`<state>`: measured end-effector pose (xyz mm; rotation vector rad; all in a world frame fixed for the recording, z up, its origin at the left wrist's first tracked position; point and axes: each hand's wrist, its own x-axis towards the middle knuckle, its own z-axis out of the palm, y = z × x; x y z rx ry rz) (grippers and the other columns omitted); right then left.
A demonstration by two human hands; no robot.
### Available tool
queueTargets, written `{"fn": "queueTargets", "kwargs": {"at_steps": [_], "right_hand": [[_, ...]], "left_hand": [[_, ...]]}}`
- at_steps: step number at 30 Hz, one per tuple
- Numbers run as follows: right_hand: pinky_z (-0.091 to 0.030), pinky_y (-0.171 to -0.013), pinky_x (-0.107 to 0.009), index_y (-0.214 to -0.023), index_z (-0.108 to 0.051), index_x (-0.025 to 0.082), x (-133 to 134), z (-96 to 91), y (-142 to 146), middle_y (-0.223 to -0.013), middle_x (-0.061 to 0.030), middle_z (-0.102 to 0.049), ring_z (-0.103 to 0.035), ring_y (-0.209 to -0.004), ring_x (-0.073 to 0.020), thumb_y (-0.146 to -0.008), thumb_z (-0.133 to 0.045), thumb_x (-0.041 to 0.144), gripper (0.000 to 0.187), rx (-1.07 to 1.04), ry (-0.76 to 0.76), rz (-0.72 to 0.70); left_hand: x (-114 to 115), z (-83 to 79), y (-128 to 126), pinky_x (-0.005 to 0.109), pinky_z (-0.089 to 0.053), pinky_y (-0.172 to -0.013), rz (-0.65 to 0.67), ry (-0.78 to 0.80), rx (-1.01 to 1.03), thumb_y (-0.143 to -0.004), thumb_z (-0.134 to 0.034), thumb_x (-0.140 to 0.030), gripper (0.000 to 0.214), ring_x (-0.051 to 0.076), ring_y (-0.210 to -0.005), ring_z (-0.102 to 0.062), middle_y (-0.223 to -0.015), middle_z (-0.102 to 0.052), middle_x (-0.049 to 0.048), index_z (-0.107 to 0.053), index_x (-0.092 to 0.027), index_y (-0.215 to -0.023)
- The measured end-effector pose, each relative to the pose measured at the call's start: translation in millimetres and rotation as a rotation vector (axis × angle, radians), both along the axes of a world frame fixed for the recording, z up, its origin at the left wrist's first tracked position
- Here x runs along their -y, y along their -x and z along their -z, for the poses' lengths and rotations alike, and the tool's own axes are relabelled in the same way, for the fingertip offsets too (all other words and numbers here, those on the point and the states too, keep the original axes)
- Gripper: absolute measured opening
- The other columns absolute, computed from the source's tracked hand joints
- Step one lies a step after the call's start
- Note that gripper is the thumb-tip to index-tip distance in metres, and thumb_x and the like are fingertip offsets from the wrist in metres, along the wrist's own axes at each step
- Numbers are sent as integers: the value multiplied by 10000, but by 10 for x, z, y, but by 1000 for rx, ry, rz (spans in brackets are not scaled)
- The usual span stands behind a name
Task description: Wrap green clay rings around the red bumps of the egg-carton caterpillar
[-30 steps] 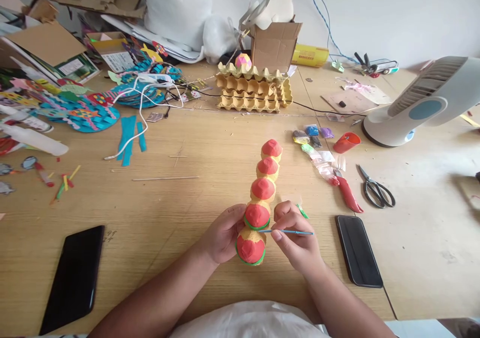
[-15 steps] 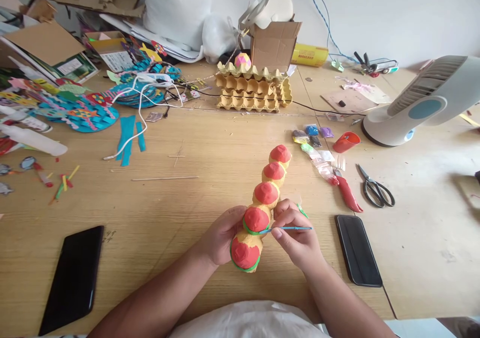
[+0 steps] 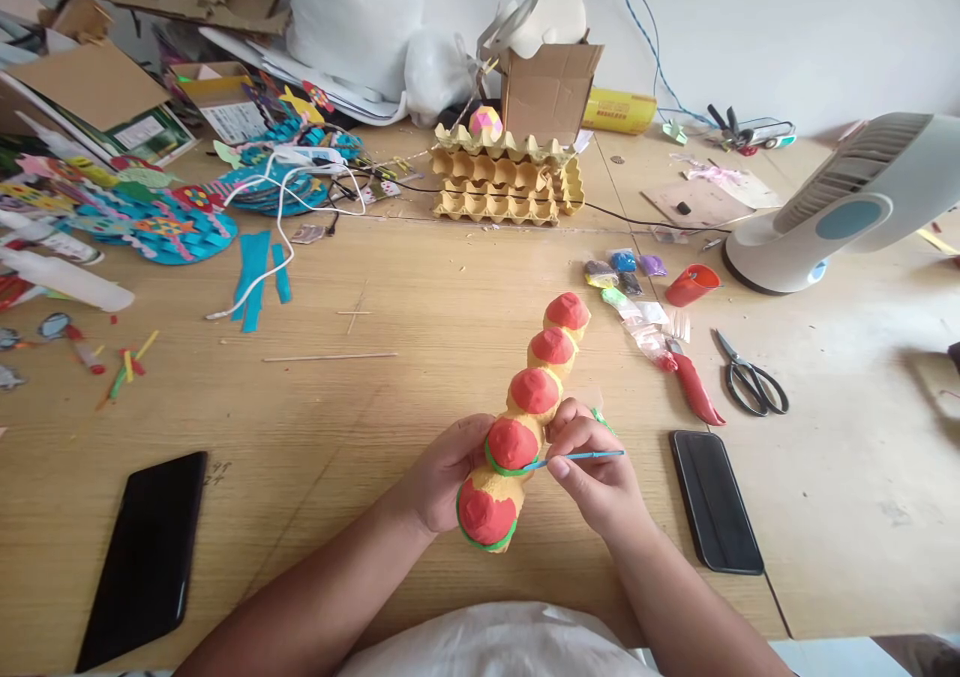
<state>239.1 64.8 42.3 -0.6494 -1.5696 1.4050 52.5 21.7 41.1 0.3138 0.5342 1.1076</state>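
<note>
A strip of yellow egg carton (image 3: pixel 523 419) with several bumps capped in red slants away from me above the table. Green edging runs along the lower rim of the two nearest red caps. My left hand (image 3: pixel 455 472) is closed around the strip's left side, its fingers partly hidden beneath. Pinched in my right hand (image 3: pixel 592 472) is a thin blue stick-like tool (image 3: pixel 581 455), whose tip touches the green edging of the second-nearest bump. A bit of green material (image 3: pixel 602 420) shows by my right fingers.
Two phones (image 3: pixel 718 502) (image 3: pixel 146 557) lie on either side of my arms. Scissors (image 3: pixel 751 373), a red-handled fork (image 3: pixel 696 385), a red cup (image 3: pixel 691 284) and small clay packets (image 3: pixel 622 260) are at right. A fan (image 3: pixel 832 197) and stacked egg cartons (image 3: pixel 502 182) stand farther back.
The egg-carton strip has turned slightly, its far end shifting right and its near end slightly left and down. The blue tool's tip stays at the green edging, its angle a little changed.
</note>
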Motion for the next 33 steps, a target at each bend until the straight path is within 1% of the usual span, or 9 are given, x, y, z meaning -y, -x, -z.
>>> {"fn": "queueTargets", "kwargs": {"at_steps": [3,6,10,15,19,22,26,29,33], "right_hand": [[-396,-742,-347,-819,-672,247,7,12,6,-834,-16,-511,-492,-810,-199,-955,-715,335,168,-10,31,-2],[-395,-726,-350,-861,-680,261,19,37,21,-811,-16,-526,-490,-793,-203,-950,-715,369,144,-144,117,-11],[-398,-707,-340,-1008,-708,299,20,75,41,-726,10,-515,-470,-704,-181,-1003,-625,391,124,-313,251,78],[-420,-736,-312,-926,-722,241,-9,98,105,-766,-4,-587,-510,-752,-169,-982,-669,426,200,-189,448,265],[-477,-798,-299,-932,-744,228,18,106,161,-874,-18,-662,-584,-833,-168,-923,-740,504,277,-156,671,75],[-504,-792,-279,-951,-765,240,59,120,174,-876,-10,-706,-625,-829,-158,-862,-824,470,254,-205,776,-66],[-516,-731,-249,-891,-785,252,73,121,176,-823,12,-745,-645,-746,-129,-817,-885,366,168,-283,795,-100],[-513,-685,-238,-878,-798,247,56,106,178,-811,12,-759,-647,-707,-121,-802,-898,354,164,-291,766,-67],[-525,-712,-245,-888,-806,259,42,126,172,-809,17,-762,-655,-734,-129,-777,-916,360,186,-284,714,12]], "left_hand": [[-8,-25,0,285,-400,-599,6,5,-16,-867,-750,-467,352,135,-602,-473,-636,-524,-1,-655,-197,-662],[-27,-29,11,286,-365,-564,-6,24,-49,-869,-745,-492,361,132,-566,-451,-624,-509,-2,-652,-198,-680],[-52,12,22,287,-358,-567,-58,54,-79,-872,-751,-466,333,132,-570,-459,-645,-538,3,-657,-194,-703],[-53,81,6,286,-429,-623,-142,95,-113,-907,-724,-445,283,146,-639,-534,-716,-615,16,-721,-180,-805],[-44,116,-12,299,-502,-736,-163,77,-121,-926,-700,-460,333,187,-804,-630,-889,-705,70,-759,-137,-981],[-41,127,-26,285,-516,-751,-163,89,-95,-937,-698,-445,323,177,-821,-640,-921,-712,75,-752,-129,-977],[-38,104,-41,254,-511,-696,-168,108,-60,-885,-763,-485,355,143,-733,-609,-821,-684,44,-745,-131,-881],[-30,65,-40,276,-517,-676,-140,47,-58,-874,-738,-582,464,164,-737,-619,-837,-703,73,-768,-122,-925],[-21,34,-34,291,-516,-677,-167,-36,-171,-840,-814,-473,379,178,-751,-637,-848,-736,85,-797,-126,-990]]}}
